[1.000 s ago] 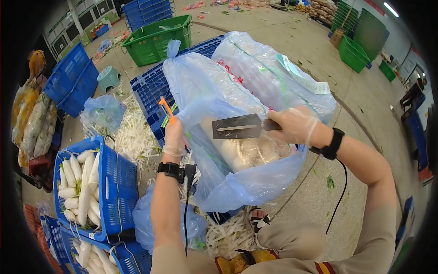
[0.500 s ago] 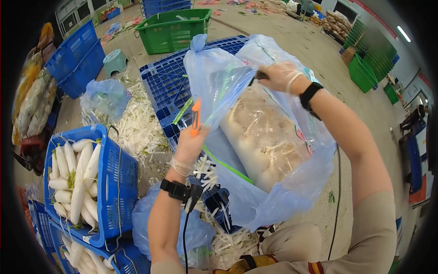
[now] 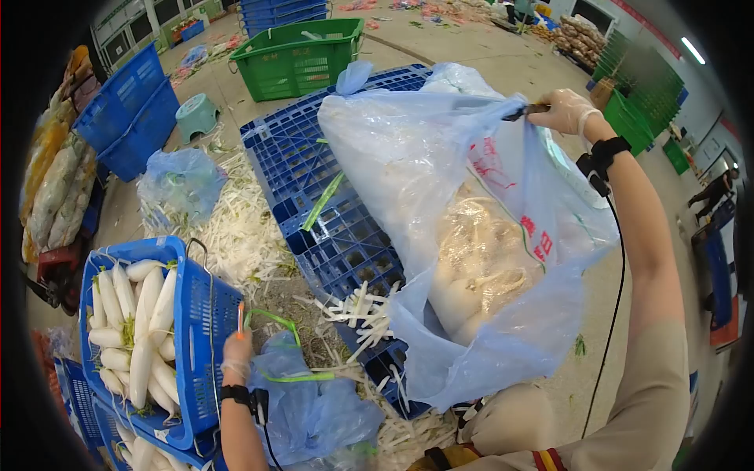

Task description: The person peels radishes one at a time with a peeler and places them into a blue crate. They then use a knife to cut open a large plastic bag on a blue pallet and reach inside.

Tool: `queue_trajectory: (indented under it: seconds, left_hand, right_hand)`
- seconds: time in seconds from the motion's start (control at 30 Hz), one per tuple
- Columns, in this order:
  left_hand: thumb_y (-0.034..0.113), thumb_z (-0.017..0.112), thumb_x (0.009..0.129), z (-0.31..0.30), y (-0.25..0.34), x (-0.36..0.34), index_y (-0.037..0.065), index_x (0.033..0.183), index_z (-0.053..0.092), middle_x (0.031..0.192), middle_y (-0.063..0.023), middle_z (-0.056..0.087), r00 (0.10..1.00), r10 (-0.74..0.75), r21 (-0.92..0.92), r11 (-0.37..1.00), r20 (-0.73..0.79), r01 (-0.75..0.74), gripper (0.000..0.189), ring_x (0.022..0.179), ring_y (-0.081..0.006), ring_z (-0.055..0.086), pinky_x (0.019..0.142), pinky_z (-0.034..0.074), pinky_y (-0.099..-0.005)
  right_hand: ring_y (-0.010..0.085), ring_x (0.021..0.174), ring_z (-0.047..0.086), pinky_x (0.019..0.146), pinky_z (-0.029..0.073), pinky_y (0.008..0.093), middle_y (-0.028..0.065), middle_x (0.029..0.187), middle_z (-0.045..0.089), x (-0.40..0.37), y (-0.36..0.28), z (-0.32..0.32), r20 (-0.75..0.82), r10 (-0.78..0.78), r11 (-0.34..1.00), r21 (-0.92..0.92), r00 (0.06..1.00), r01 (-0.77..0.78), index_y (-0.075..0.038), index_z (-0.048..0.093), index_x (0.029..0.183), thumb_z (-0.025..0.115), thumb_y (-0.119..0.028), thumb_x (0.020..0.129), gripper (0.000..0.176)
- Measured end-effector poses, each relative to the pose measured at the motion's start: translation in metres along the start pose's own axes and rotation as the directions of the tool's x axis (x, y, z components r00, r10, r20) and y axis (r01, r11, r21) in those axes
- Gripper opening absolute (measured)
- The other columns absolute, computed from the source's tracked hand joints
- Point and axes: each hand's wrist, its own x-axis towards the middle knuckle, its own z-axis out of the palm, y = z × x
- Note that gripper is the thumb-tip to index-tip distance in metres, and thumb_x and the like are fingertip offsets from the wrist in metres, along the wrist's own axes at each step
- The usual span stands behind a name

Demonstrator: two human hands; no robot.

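A large blue plastic bag (image 3: 393,141) lies across a blue pallet (image 3: 290,161), torn along its side. Pale radishes in a clear inner bag (image 3: 479,251) show through the gap. At the upper right my right hand (image 3: 567,112) is closed on a dark-handled tool (image 3: 537,108), whose end is at the pulled-up bag edge. My left hand (image 3: 237,345), closed on an orange peeler (image 3: 240,318), is low beside the blue crate (image 3: 184,337) of white radishes (image 3: 141,345). A green strip (image 3: 275,318) lies just right of that hand.
White peelings (image 3: 247,212) cover the floor left of the pallet. A green crate (image 3: 298,67) stands behind it. Stacked blue crates (image 3: 133,118) and a small stool (image 3: 196,116) are at the left. A person (image 3: 715,192) is at the far right.
My left hand has moved down and left, away from the bag. My right hand has moved right, pulling the bag edge outward and spreading the plastic. The green strip now lies near my left hand.
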Motion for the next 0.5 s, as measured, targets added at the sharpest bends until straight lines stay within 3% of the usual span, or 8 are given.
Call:
queue_trajectory:
  seconds: [0.03, 0.1, 0.17, 0.27, 0.37, 0.4, 0.43, 0.5]
  left_hand:
    - [0.036, 0.052, 0.084, -0.019, 0.026, -0.001, 0.003, 0.094, 0.064, 0.083, -0.0224, 0.062, 0.997, -0.075, -0.043, 0.996, 0.017, 0.075, 0.037, 0.080, -0.0440, 0.058, 0.072, 0.046, -0.0483]
    - [0.032, 0.058, 0.080, -0.051, 0.098, 0.005, 0.001, 0.093, 0.065, 0.085, -0.0208, 0.062, 0.984, -0.052, -0.102, 0.994, -0.170, 0.035, 0.034, 0.081, -0.0408, 0.058, 0.073, 0.046, -0.0454]
    - [0.025, 0.065, 0.076, -0.054, 0.168, 0.019, 0.001, 0.095, 0.064, 0.088, -0.0188, 0.060, 0.938, 0.086, -0.343, 0.916, -0.337, -0.207, 0.031, 0.087, -0.0379, 0.056, 0.078, 0.045, -0.0418]
    - [0.022, 0.073, 0.069, -0.065, 0.296, -0.010, -0.002, 0.106, 0.058, 0.098, -0.0171, 0.056, 0.743, 0.516, -0.379, 0.643, -0.427, -0.665, 0.047, 0.096, -0.0355, 0.053, 0.084, 0.043, -0.0398]
    - [0.021, 0.073, 0.066, -0.035, 0.372, -0.032, -0.002, 0.129, 0.038, 0.116, -0.0192, 0.048, 0.649, 0.651, -0.375, 0.531, -0.394, -0.760, 0.076, 0.104, -0.0376, 0.050, 0.091, 0.042, -0.0407]
    - [0.021, 0.073, 0.066, -0.036, 0.390, -0.040, -0.002, 0.129, 0.038, 0.116, -0.0192, 0.048, 0.617, 0.670, -0.363, 0.500, -0.413, -0.786, 0.076, 0.104, -0.0376, 0.050, 0.091, 0.042, -0.0407]
    - [0.020, 0.072, 0.067, -0.039, 0.405, -0.047, -0.001, 0.134, 0.031, 0.121, -0.0197, 0.044, 0.752, 0.564, -0.402, 0.636, -0.341, -0.659, 0.081, 0.106, -0.0395, 0.049, 0.093, 0.041, -0.0407]
    - [0.029, 0.075, 0.068, -0.031, 0.415, -0.033, 0.002, 0.138, 0.025, 0.130, -0.0189, 0.038, 0.926, 0.337, -0.471, 0.797, -0.173, -0.378, 0.091, 0.114, -0.0415, 0.045, 0.098, 0.039, -0.0398]
  right_hand:
    - [0.0331, 0.086, 0.062, 0.078, 0.049, 0.0371, 0.0168, 0.092, 0.066, -0.009, -0.014, -0.011, -0.003, -0.059, 0.998, 0.022, 0.998, 0.059, -0.010, 0.069, 0.096, 0.060, -0.045, 0.073, 0.042]
    - [0.0305, 0.085, 0.063, 0.078, 0.050, 0.0366, 0.0147, 0.092, 0.067, -0.033, -0.036, -0.019, 0.005, -0.201, 0.966, 0.167, 0.980, 0.198, -0.010, 0.069, 0.097, 0.060, -0.042, 0.075, 0.040]
    - [0.0273, 0.090, 0.063, 0.082, 0.049, 0.0339, 0.0111, 0.096, 0.067, -0.069, -0.058, -0.033, 0.081, -0.360, 0.916, 0.219, 0.930, 0.336, -0.013, 0.068, 0.103, 0.061, -0.039, 0.076, 0.038]
    - [0.0260, 0.086, 0.064, 0.077, 0.049, 0.0337, 0.0124, 0.091, 0.068, -0.112, -0.042, -0.065, 0.248, -0.484, 0.861, 0.308, 0.839, 0.405, -0.009, 0.068, 0.100, 0.064, -0.046, 0.074, 0.046]
    - [0.0262, 0.082, 0.064, 0.075, 0.050, 0.0341, 0.0117, 0.089, 0.068, -0.116, 0.013, -0.104, 0.354, -0.235, 0.967, 0.178, 0.906, 0.181, -0.012, 0.069, 0.100, 0.066, -0.044, 0.075, 0.041]
    - [0.0264, 0.080, 0.064, 0.072, 0.050, 0.0347, 0.0118, 0.088, 0.068, -0.106, 0.043, -0.108, 0.261, -0.112, 0.986, 0.148, 0.959, 0.075, -0.011, 0.069, 0.098, 0.066, -0.044, 0.075, 0.040]
    - [0.0252, 0.077, 0.064, 0.071, 0.051, 0.0339, 0.0116, 0.087, 0.068, -0.116, 0.043, -0.138, 0.244, 0.199, 0.966, 0.115, 0.949, -0.233, -0.009, 0.069, 0.098, 0.065, -0.046, 0.075, 0.044]
    - [0.0225, 0.083, 0.066, 0.074, 0.051, 0.0351, 0.0184, 0.087, 0.068, -0.090, 0.106, -0.130, -0.205, 0.319, 0.947, 0.044, 0.925, -0.317, -0.007, 0.071, 0.091, 0.061, -0.053, 0.073, 0.051]
